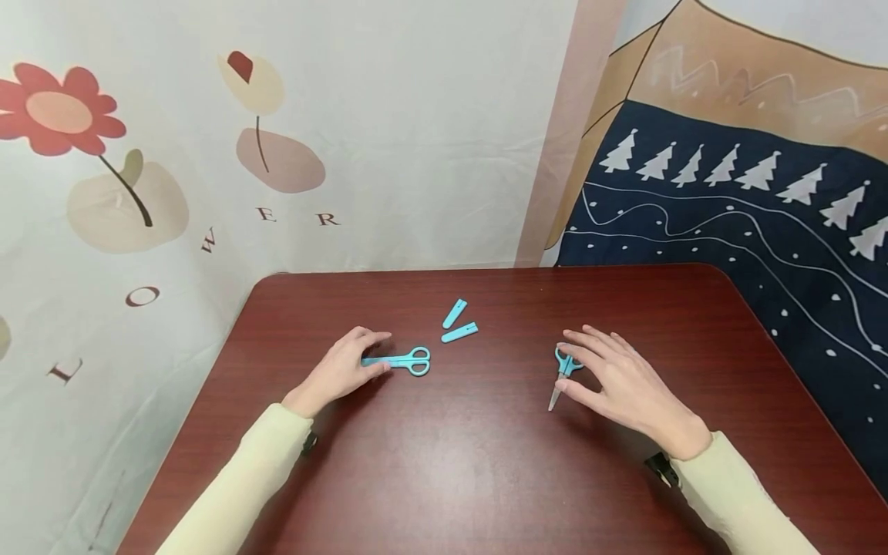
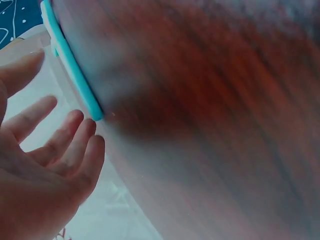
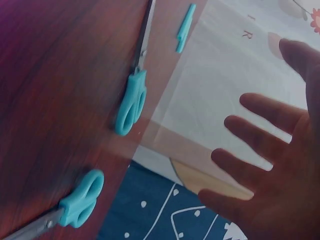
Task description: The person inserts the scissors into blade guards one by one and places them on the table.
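Turquoise scissors (image 1: pixel 412 361) with a turquoise sheath over the blades lie under my left hand (image 1: pixel 345 361). Thumb and fingers spread apart either side of the sheath (image 2: pixel 77 72); whether they touch it I cannot tell. My right hand (image 1: pixel 624 381), fingers extended and spread, hovers over smaller turquoise-handled scissors (image 1: pixel 567 367), bare metal blades angled toward me. The right wrist view shows two bare-bladed pairs, one mid-frame (image 3: pixel 132 102) and one lower left (image 3: pixel 82 200); the head view shows only one there. Two loose turquoise sheaths (image 1: pixel 460 332) lie between the hands.
The scissors lie on a dark reddish wooden table (image 1: pixel 444 478) with rounded far corners. Behind it hangs a pale cloth (image 1: pixel 416 116) printed with flowers and letters. At the right is a navy cloth (image 1: pixel 694 208) with white trees.
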### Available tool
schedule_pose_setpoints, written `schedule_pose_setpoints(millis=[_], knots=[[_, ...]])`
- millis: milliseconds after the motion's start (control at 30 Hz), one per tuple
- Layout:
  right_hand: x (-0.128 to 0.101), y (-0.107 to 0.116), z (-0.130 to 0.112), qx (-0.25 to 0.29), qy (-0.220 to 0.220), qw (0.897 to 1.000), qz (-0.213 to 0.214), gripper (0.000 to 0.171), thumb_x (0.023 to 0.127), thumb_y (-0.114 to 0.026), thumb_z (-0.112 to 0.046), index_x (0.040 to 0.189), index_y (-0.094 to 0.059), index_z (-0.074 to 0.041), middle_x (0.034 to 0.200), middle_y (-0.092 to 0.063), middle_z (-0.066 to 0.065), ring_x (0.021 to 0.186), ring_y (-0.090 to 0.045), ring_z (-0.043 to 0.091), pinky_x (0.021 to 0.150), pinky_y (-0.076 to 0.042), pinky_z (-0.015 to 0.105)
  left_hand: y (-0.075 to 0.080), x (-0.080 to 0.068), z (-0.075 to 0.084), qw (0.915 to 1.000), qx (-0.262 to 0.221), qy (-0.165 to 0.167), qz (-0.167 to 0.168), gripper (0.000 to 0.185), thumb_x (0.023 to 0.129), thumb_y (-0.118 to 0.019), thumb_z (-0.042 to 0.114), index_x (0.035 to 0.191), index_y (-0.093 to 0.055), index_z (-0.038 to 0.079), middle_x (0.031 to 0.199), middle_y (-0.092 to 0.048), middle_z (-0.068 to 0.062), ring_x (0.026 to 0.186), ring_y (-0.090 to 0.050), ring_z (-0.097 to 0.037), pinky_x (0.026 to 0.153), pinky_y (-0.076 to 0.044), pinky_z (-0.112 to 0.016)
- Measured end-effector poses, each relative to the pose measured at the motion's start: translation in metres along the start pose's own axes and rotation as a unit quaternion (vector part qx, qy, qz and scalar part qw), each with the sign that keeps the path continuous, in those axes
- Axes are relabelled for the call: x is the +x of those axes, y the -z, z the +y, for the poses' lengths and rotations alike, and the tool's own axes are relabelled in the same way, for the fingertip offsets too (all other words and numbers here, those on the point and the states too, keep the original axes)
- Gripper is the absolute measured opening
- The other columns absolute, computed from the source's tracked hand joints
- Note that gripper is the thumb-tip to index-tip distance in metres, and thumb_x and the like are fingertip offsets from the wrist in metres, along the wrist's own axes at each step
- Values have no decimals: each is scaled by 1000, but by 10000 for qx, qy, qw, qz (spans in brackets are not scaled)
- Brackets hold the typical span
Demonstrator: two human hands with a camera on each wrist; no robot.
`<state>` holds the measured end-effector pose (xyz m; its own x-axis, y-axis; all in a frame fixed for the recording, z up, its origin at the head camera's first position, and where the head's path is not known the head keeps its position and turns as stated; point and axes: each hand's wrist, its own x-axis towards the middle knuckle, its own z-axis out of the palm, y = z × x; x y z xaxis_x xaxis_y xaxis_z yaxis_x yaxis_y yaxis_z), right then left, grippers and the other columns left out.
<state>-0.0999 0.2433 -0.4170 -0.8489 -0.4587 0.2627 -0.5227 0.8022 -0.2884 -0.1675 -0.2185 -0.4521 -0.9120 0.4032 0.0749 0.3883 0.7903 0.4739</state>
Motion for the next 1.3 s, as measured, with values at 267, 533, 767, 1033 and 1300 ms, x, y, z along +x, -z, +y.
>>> schedule_pose_setpoints(millis=[267,533,767,1033,1300], knots=[[0,2,16,213,169,9979,-594,72,90,-77,-52,149,-57,-15,158,-47,9,150,-32,41,112,-28,73,5,-14,9,9986,-346,81,384,71,95,-75,44,152,-51,9,149,-52,-14,136,-50,-34,107,-44,-57],[3,-3,28,214,245,9931,-1124,86,87,-79,-56,158,-46,-21,164,-38,6,153,-23,43,112,-21,77,8,-25,15,9974,-499,176,494,76,95,-72,49,156,-46,11,161,-37,-17,145,-41,-39,110,-39,-62],[10,-9,39,85,306,9877,-1530,89,86,-77,-60,159,-44,-20,166,-34,9,153,-21,46,111,-18,79,7,-29,21,9967,-515,104,618,86,91,-78,46,160,-38,13,165,-32,-16,148,-37,-39,112,-37,-62],[19,-16,53,146,407,9829,-1792,89,87,-78,-58,160,-42,-22,166,-36,9,153,-23,45,111,-22,78,8,-42,26,9962,-591,182,613,94,88,-81,50,162,-35,15,167,-28,-14,150,-34,-38,113,-36,-63],[21,-16,60,129,1074,9792,-1714,68,90,-81,-40,150,-57,-21,156,-49,15,144,-39,49,105,-37,74,6,-51,29,9968,-510,165,586,96,86,-81,52,161,-36,13,168,-27,-15,154,-22,-42,116,-25,-68]])
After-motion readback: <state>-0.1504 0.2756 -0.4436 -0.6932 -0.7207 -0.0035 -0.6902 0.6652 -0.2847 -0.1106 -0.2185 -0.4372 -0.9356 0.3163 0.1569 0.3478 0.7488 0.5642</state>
